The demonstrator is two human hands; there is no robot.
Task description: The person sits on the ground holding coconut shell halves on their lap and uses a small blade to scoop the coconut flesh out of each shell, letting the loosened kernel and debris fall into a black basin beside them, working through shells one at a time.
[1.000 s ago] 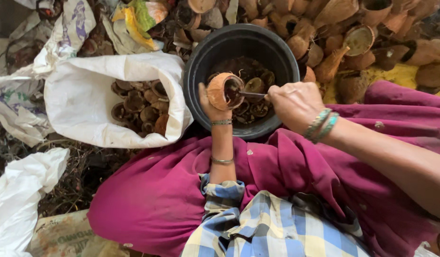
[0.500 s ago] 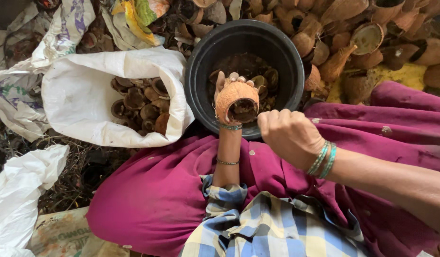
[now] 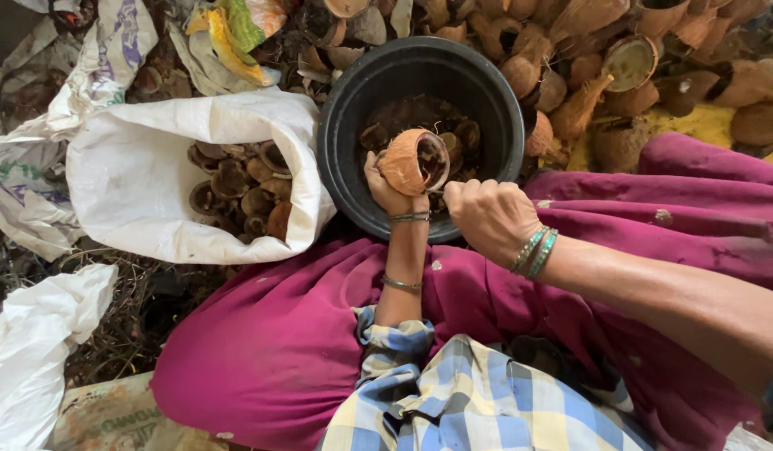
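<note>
Two hands working over one black bucket (image 3: 344, 108). L hand (image 3: 392, 190) is cupping a coconut half-shell (image 3: 413, 160) from below, fingers curled partway round its husk, shell tipped so its hollow is facing right. Shell is sitting just above the bucket's near rim, over the contents. R hand (image 3: 490, 217) is closing into a tight fist, knuckles up, just right of the shell; looks to be gripping something thin, but can't tell what, hidden by fingers.

L forearm is running straight up from the lap, wrist bent back; two bangles on it, one at wrist, one mid-forearm. R arm is coming in from lower right across the magenta cloth (image 3: 269, 342), stacked green/teal bangles at wrist.

Bucket is holding dark shell pieces, approx. five or six visible, rest too dark to count. One white sack (image 3: 152, 167) left of bucket, mouth open, holding approx. ten empty half-shells. Pile of husks (image 3: 587, 92) behind and right of bucket, too many to count. Second white bag (image 3: 35, 351) lying lower left.
</note>
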